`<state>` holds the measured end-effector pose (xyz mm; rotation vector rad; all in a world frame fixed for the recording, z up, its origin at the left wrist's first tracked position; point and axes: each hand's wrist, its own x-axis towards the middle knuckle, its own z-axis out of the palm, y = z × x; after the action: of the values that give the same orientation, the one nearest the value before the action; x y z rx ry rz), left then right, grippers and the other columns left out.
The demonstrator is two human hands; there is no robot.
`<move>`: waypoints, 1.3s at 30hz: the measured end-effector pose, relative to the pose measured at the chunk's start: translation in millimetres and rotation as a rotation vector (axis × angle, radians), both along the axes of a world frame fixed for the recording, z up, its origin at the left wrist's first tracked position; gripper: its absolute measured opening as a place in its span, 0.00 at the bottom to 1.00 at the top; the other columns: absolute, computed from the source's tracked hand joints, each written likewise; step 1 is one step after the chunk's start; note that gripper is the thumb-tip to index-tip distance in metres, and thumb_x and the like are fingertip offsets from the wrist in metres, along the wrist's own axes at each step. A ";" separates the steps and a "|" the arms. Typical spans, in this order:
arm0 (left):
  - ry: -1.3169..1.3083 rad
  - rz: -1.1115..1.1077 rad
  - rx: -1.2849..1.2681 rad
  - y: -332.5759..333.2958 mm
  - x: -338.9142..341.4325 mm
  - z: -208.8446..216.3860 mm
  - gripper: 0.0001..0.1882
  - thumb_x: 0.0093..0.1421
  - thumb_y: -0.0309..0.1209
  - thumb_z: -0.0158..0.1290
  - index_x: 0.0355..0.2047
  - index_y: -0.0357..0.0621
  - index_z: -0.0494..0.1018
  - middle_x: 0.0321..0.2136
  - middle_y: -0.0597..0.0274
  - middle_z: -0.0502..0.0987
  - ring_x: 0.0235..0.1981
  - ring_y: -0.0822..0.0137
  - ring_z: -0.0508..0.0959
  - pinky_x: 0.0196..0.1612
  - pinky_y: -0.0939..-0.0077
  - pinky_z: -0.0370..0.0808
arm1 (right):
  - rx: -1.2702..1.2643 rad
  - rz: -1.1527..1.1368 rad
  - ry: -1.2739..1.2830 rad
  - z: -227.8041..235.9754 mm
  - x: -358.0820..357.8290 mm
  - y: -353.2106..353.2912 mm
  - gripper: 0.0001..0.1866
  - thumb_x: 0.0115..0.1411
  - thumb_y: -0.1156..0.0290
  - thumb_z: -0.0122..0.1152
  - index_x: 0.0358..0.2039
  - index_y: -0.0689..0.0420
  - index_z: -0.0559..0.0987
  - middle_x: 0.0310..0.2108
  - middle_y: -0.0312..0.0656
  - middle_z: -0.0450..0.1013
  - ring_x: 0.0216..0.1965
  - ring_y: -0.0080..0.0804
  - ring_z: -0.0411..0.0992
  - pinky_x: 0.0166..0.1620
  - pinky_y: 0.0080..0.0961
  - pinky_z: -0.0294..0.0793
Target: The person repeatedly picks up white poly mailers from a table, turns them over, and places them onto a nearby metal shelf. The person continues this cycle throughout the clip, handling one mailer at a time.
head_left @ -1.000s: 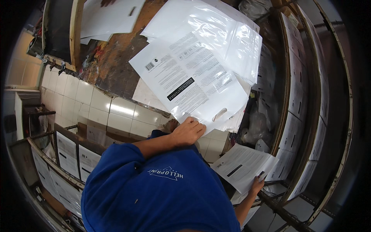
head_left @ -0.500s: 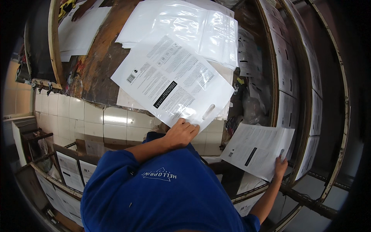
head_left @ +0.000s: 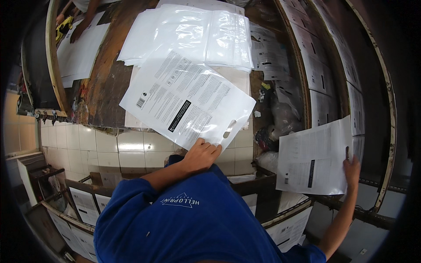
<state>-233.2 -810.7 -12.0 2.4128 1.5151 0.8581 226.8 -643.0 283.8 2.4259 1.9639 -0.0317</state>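
My left hand is closed on the near edge of a white printed plastic bag, beside its oval handle slot. This bag tilts over the table's front edge, with a barcode and a black bar on its face. Out to the right, my right hand grips a second printed plastic bag by its handle end, with the thumb near the slot. That bag hangs in front of the rack shelves. Behind the first bag lies a thick stack of glossy white plastic bags.
A worn wooden table spans the far side. Right of me stands a rack with printed sheets laid in rows. Crumpled clear plastic lies beside the table. A co-worker's hand rests on sheets at far left, near a wood-framed screen.
My right hand has moved outward to the right with its bag, which has turned and come up against the rack. My left hand keeps its grip on the other bag, almost unmoved.
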 end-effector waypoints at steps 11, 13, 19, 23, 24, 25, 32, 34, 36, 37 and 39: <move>0.078 -0.060 -0.027 7.2 15.2 1.9 0.16 0.51 0.30 0.52 0.41 0.38 0.74 0.22 0.63 0.72 0.25 0.65 0.74 0.35 0.65 0.63 | 0.201 0.104 -0.352 166.2 85.4 -26.6 0.28 0.54 0.70 0.54 0.57 0.64 0.68 0.48 0.54 0.71 0.51 0.40 0.70 0.54 0.34 0.66; 0.075 -0.104 0.006 23.6 30.3 4.4 0.16 0.52 0.30 0.52 0.41 0.39 0.74 0.22 0.62 0.73 0.26 0.65 0.74 0.35 0.63 0.63 | 0.270 0.029 -0.452 198.4 126.4 -55.4 0.30 0.54 0.71 0.55 0.58 0.62 0.67 0.55 0.52 0.66 0.57 0.41 0.65 0.60 0.32 0.61; 0.153 -0.017 -0.206 19.3 14.7 -13.8 0.16 0.55 0.28 0.50 0.44 0.35 0.73 0.24 0.52 0.74 0.31 0.55 0.74 0.43 0.55 0.61 | 0.256 -0.157 -0.278 260.2 16.7 -72.3 0.24 0.49 0.66 0.61 0.49 0.58 0.77 0.46 0.53 0.75 0.49 0.45 0.71 0.54 0.35 0.67; 0.176 -0.050 -0.142 14.8 15.6 8.3 0.10 0.57 0.29 0.50 0.34 0.36 0.75 0.23 0.50 0.77 0.24 0.50 0.75 0.32 0.56 0.68 | 0.328 -0.538 -0.236 291.3 67.9 -149.1 0.27 0.49 0.59 0.63 0.46 0.63 0.77 0.42 0.52 0.76 0.43 0.44 0.73 0.48 0.37 0.71; 0.173 -0.057 -0.092 16.2 20.7 14.1 0.09 0.57 0.32 0.50 0.29 0.39 0.76 0.21 0.50 0.77 0.21 0.48 0.75 0.28 0.54 0.71 | 0.323 -0.586 -0.299 298.9 108.9 -176.4 0.27 0.48 0.58 0.63 0.46 0.63 0.77 0.41 0.52 0.76 0.42 0.44 0.74 0.46 0.37 0.72; 0.140 -0.071 -0.101 20.1 24.6 19.0 0.09 0.57 0.31 0.50 0.28 0.38 0.75 0.20 0.48 0.76 0.20 0.46 0.74 0.27 0.52 0.69 | 0.312 -0.628 -0.363 301.3 145.3 -207.3 0.28 0.48 0.56 0.63 0.45 0.64 0.77 0.40 0.53 0.76 0.41 0.45 0.74 0.44 0.38 0.72; -0.022 -0.072 -0.180 34.8 43.7 51.2 0.11 0.58 0.30 0.50 0.25 0.34 0.74 0.20 0.41 0.74 0.22 0.41 0.74 0.27 0.49 0.68 | 0.337 -0.964 -0.245 219.8 256.0 -364.9 0.23 0.42 0.64 0.66 0.39 0.62 0.79 0.37 0.51 0.76 0.37 0.42 0.75 0.41 0.35 0.72; -0.021 -0.096 -0.042 37.4 50.5 56.7 0.12 0.59 0.30 0.49 0.26 0.31 0.74 0.21 0.39 0.74 0.22 0.40 0.74 0.25 0.51 0.68 | 0.174 -1.088 -0.227 192.4 267.0 -395.7 0.24 0.42 0.63 0.66 0.39 0.63 0.79 0.36 0.53 0.76 0.37 0.42 0.75 0.40 0.36 0.73; -0.097 -0.149 -0.149 45.2 57.8 64.5 0.13 0.60 0.30 0.48 0.27 0.29 0.74 0.22 0.38 0.74 0.23 0.39 0.74 0.27 0.52 0.69 | 0.034 -1.133 -0.292 165.0 291.9 -440.4 0.22 0.43 0.63 0.66 0.38 0.64 0.79 0.34 0.54 0.77 0.35 0.44 0.75 0.38 0.38 0.74; -0.133 -0.171 -0.199 48.9 61.1 69.7 0.13 0.61 0.30 0.48 0.28 0.29 0.73 0.22 0.38 0.74 0.24 0.39 0.74 0.27 0.53 0.69 | -0.026 -1.144 -0.318 153.6 306.7 -463.4 0.20 0.43 0.62 0.66 0.34 0.63 0.80 0.32 0.54 0.77 0.34 0.47 0.76 0.37 0.41 0.75; -0.138 -0.135 -0.314 50.3 66.2 89.0 0.14 0.61 0.30 0.48 0.31 0.26 0.74 0.25 0.37 0.75 0.28 0.38 0.74 0.32 0.54 0.70 | 0.015 -1.144 -0.282 129.3 324.0 -488.7 0.20 0.45 0.62 0.65 0.34 0.64 0.79 0.32 0.55 0.77 0.33 0.49 0.76 0.38 0.42 0.75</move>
<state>-166.9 -760.4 76.9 2.1532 1.3098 0.6849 550.8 -1131.7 413.1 2.9503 0.3060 0.2806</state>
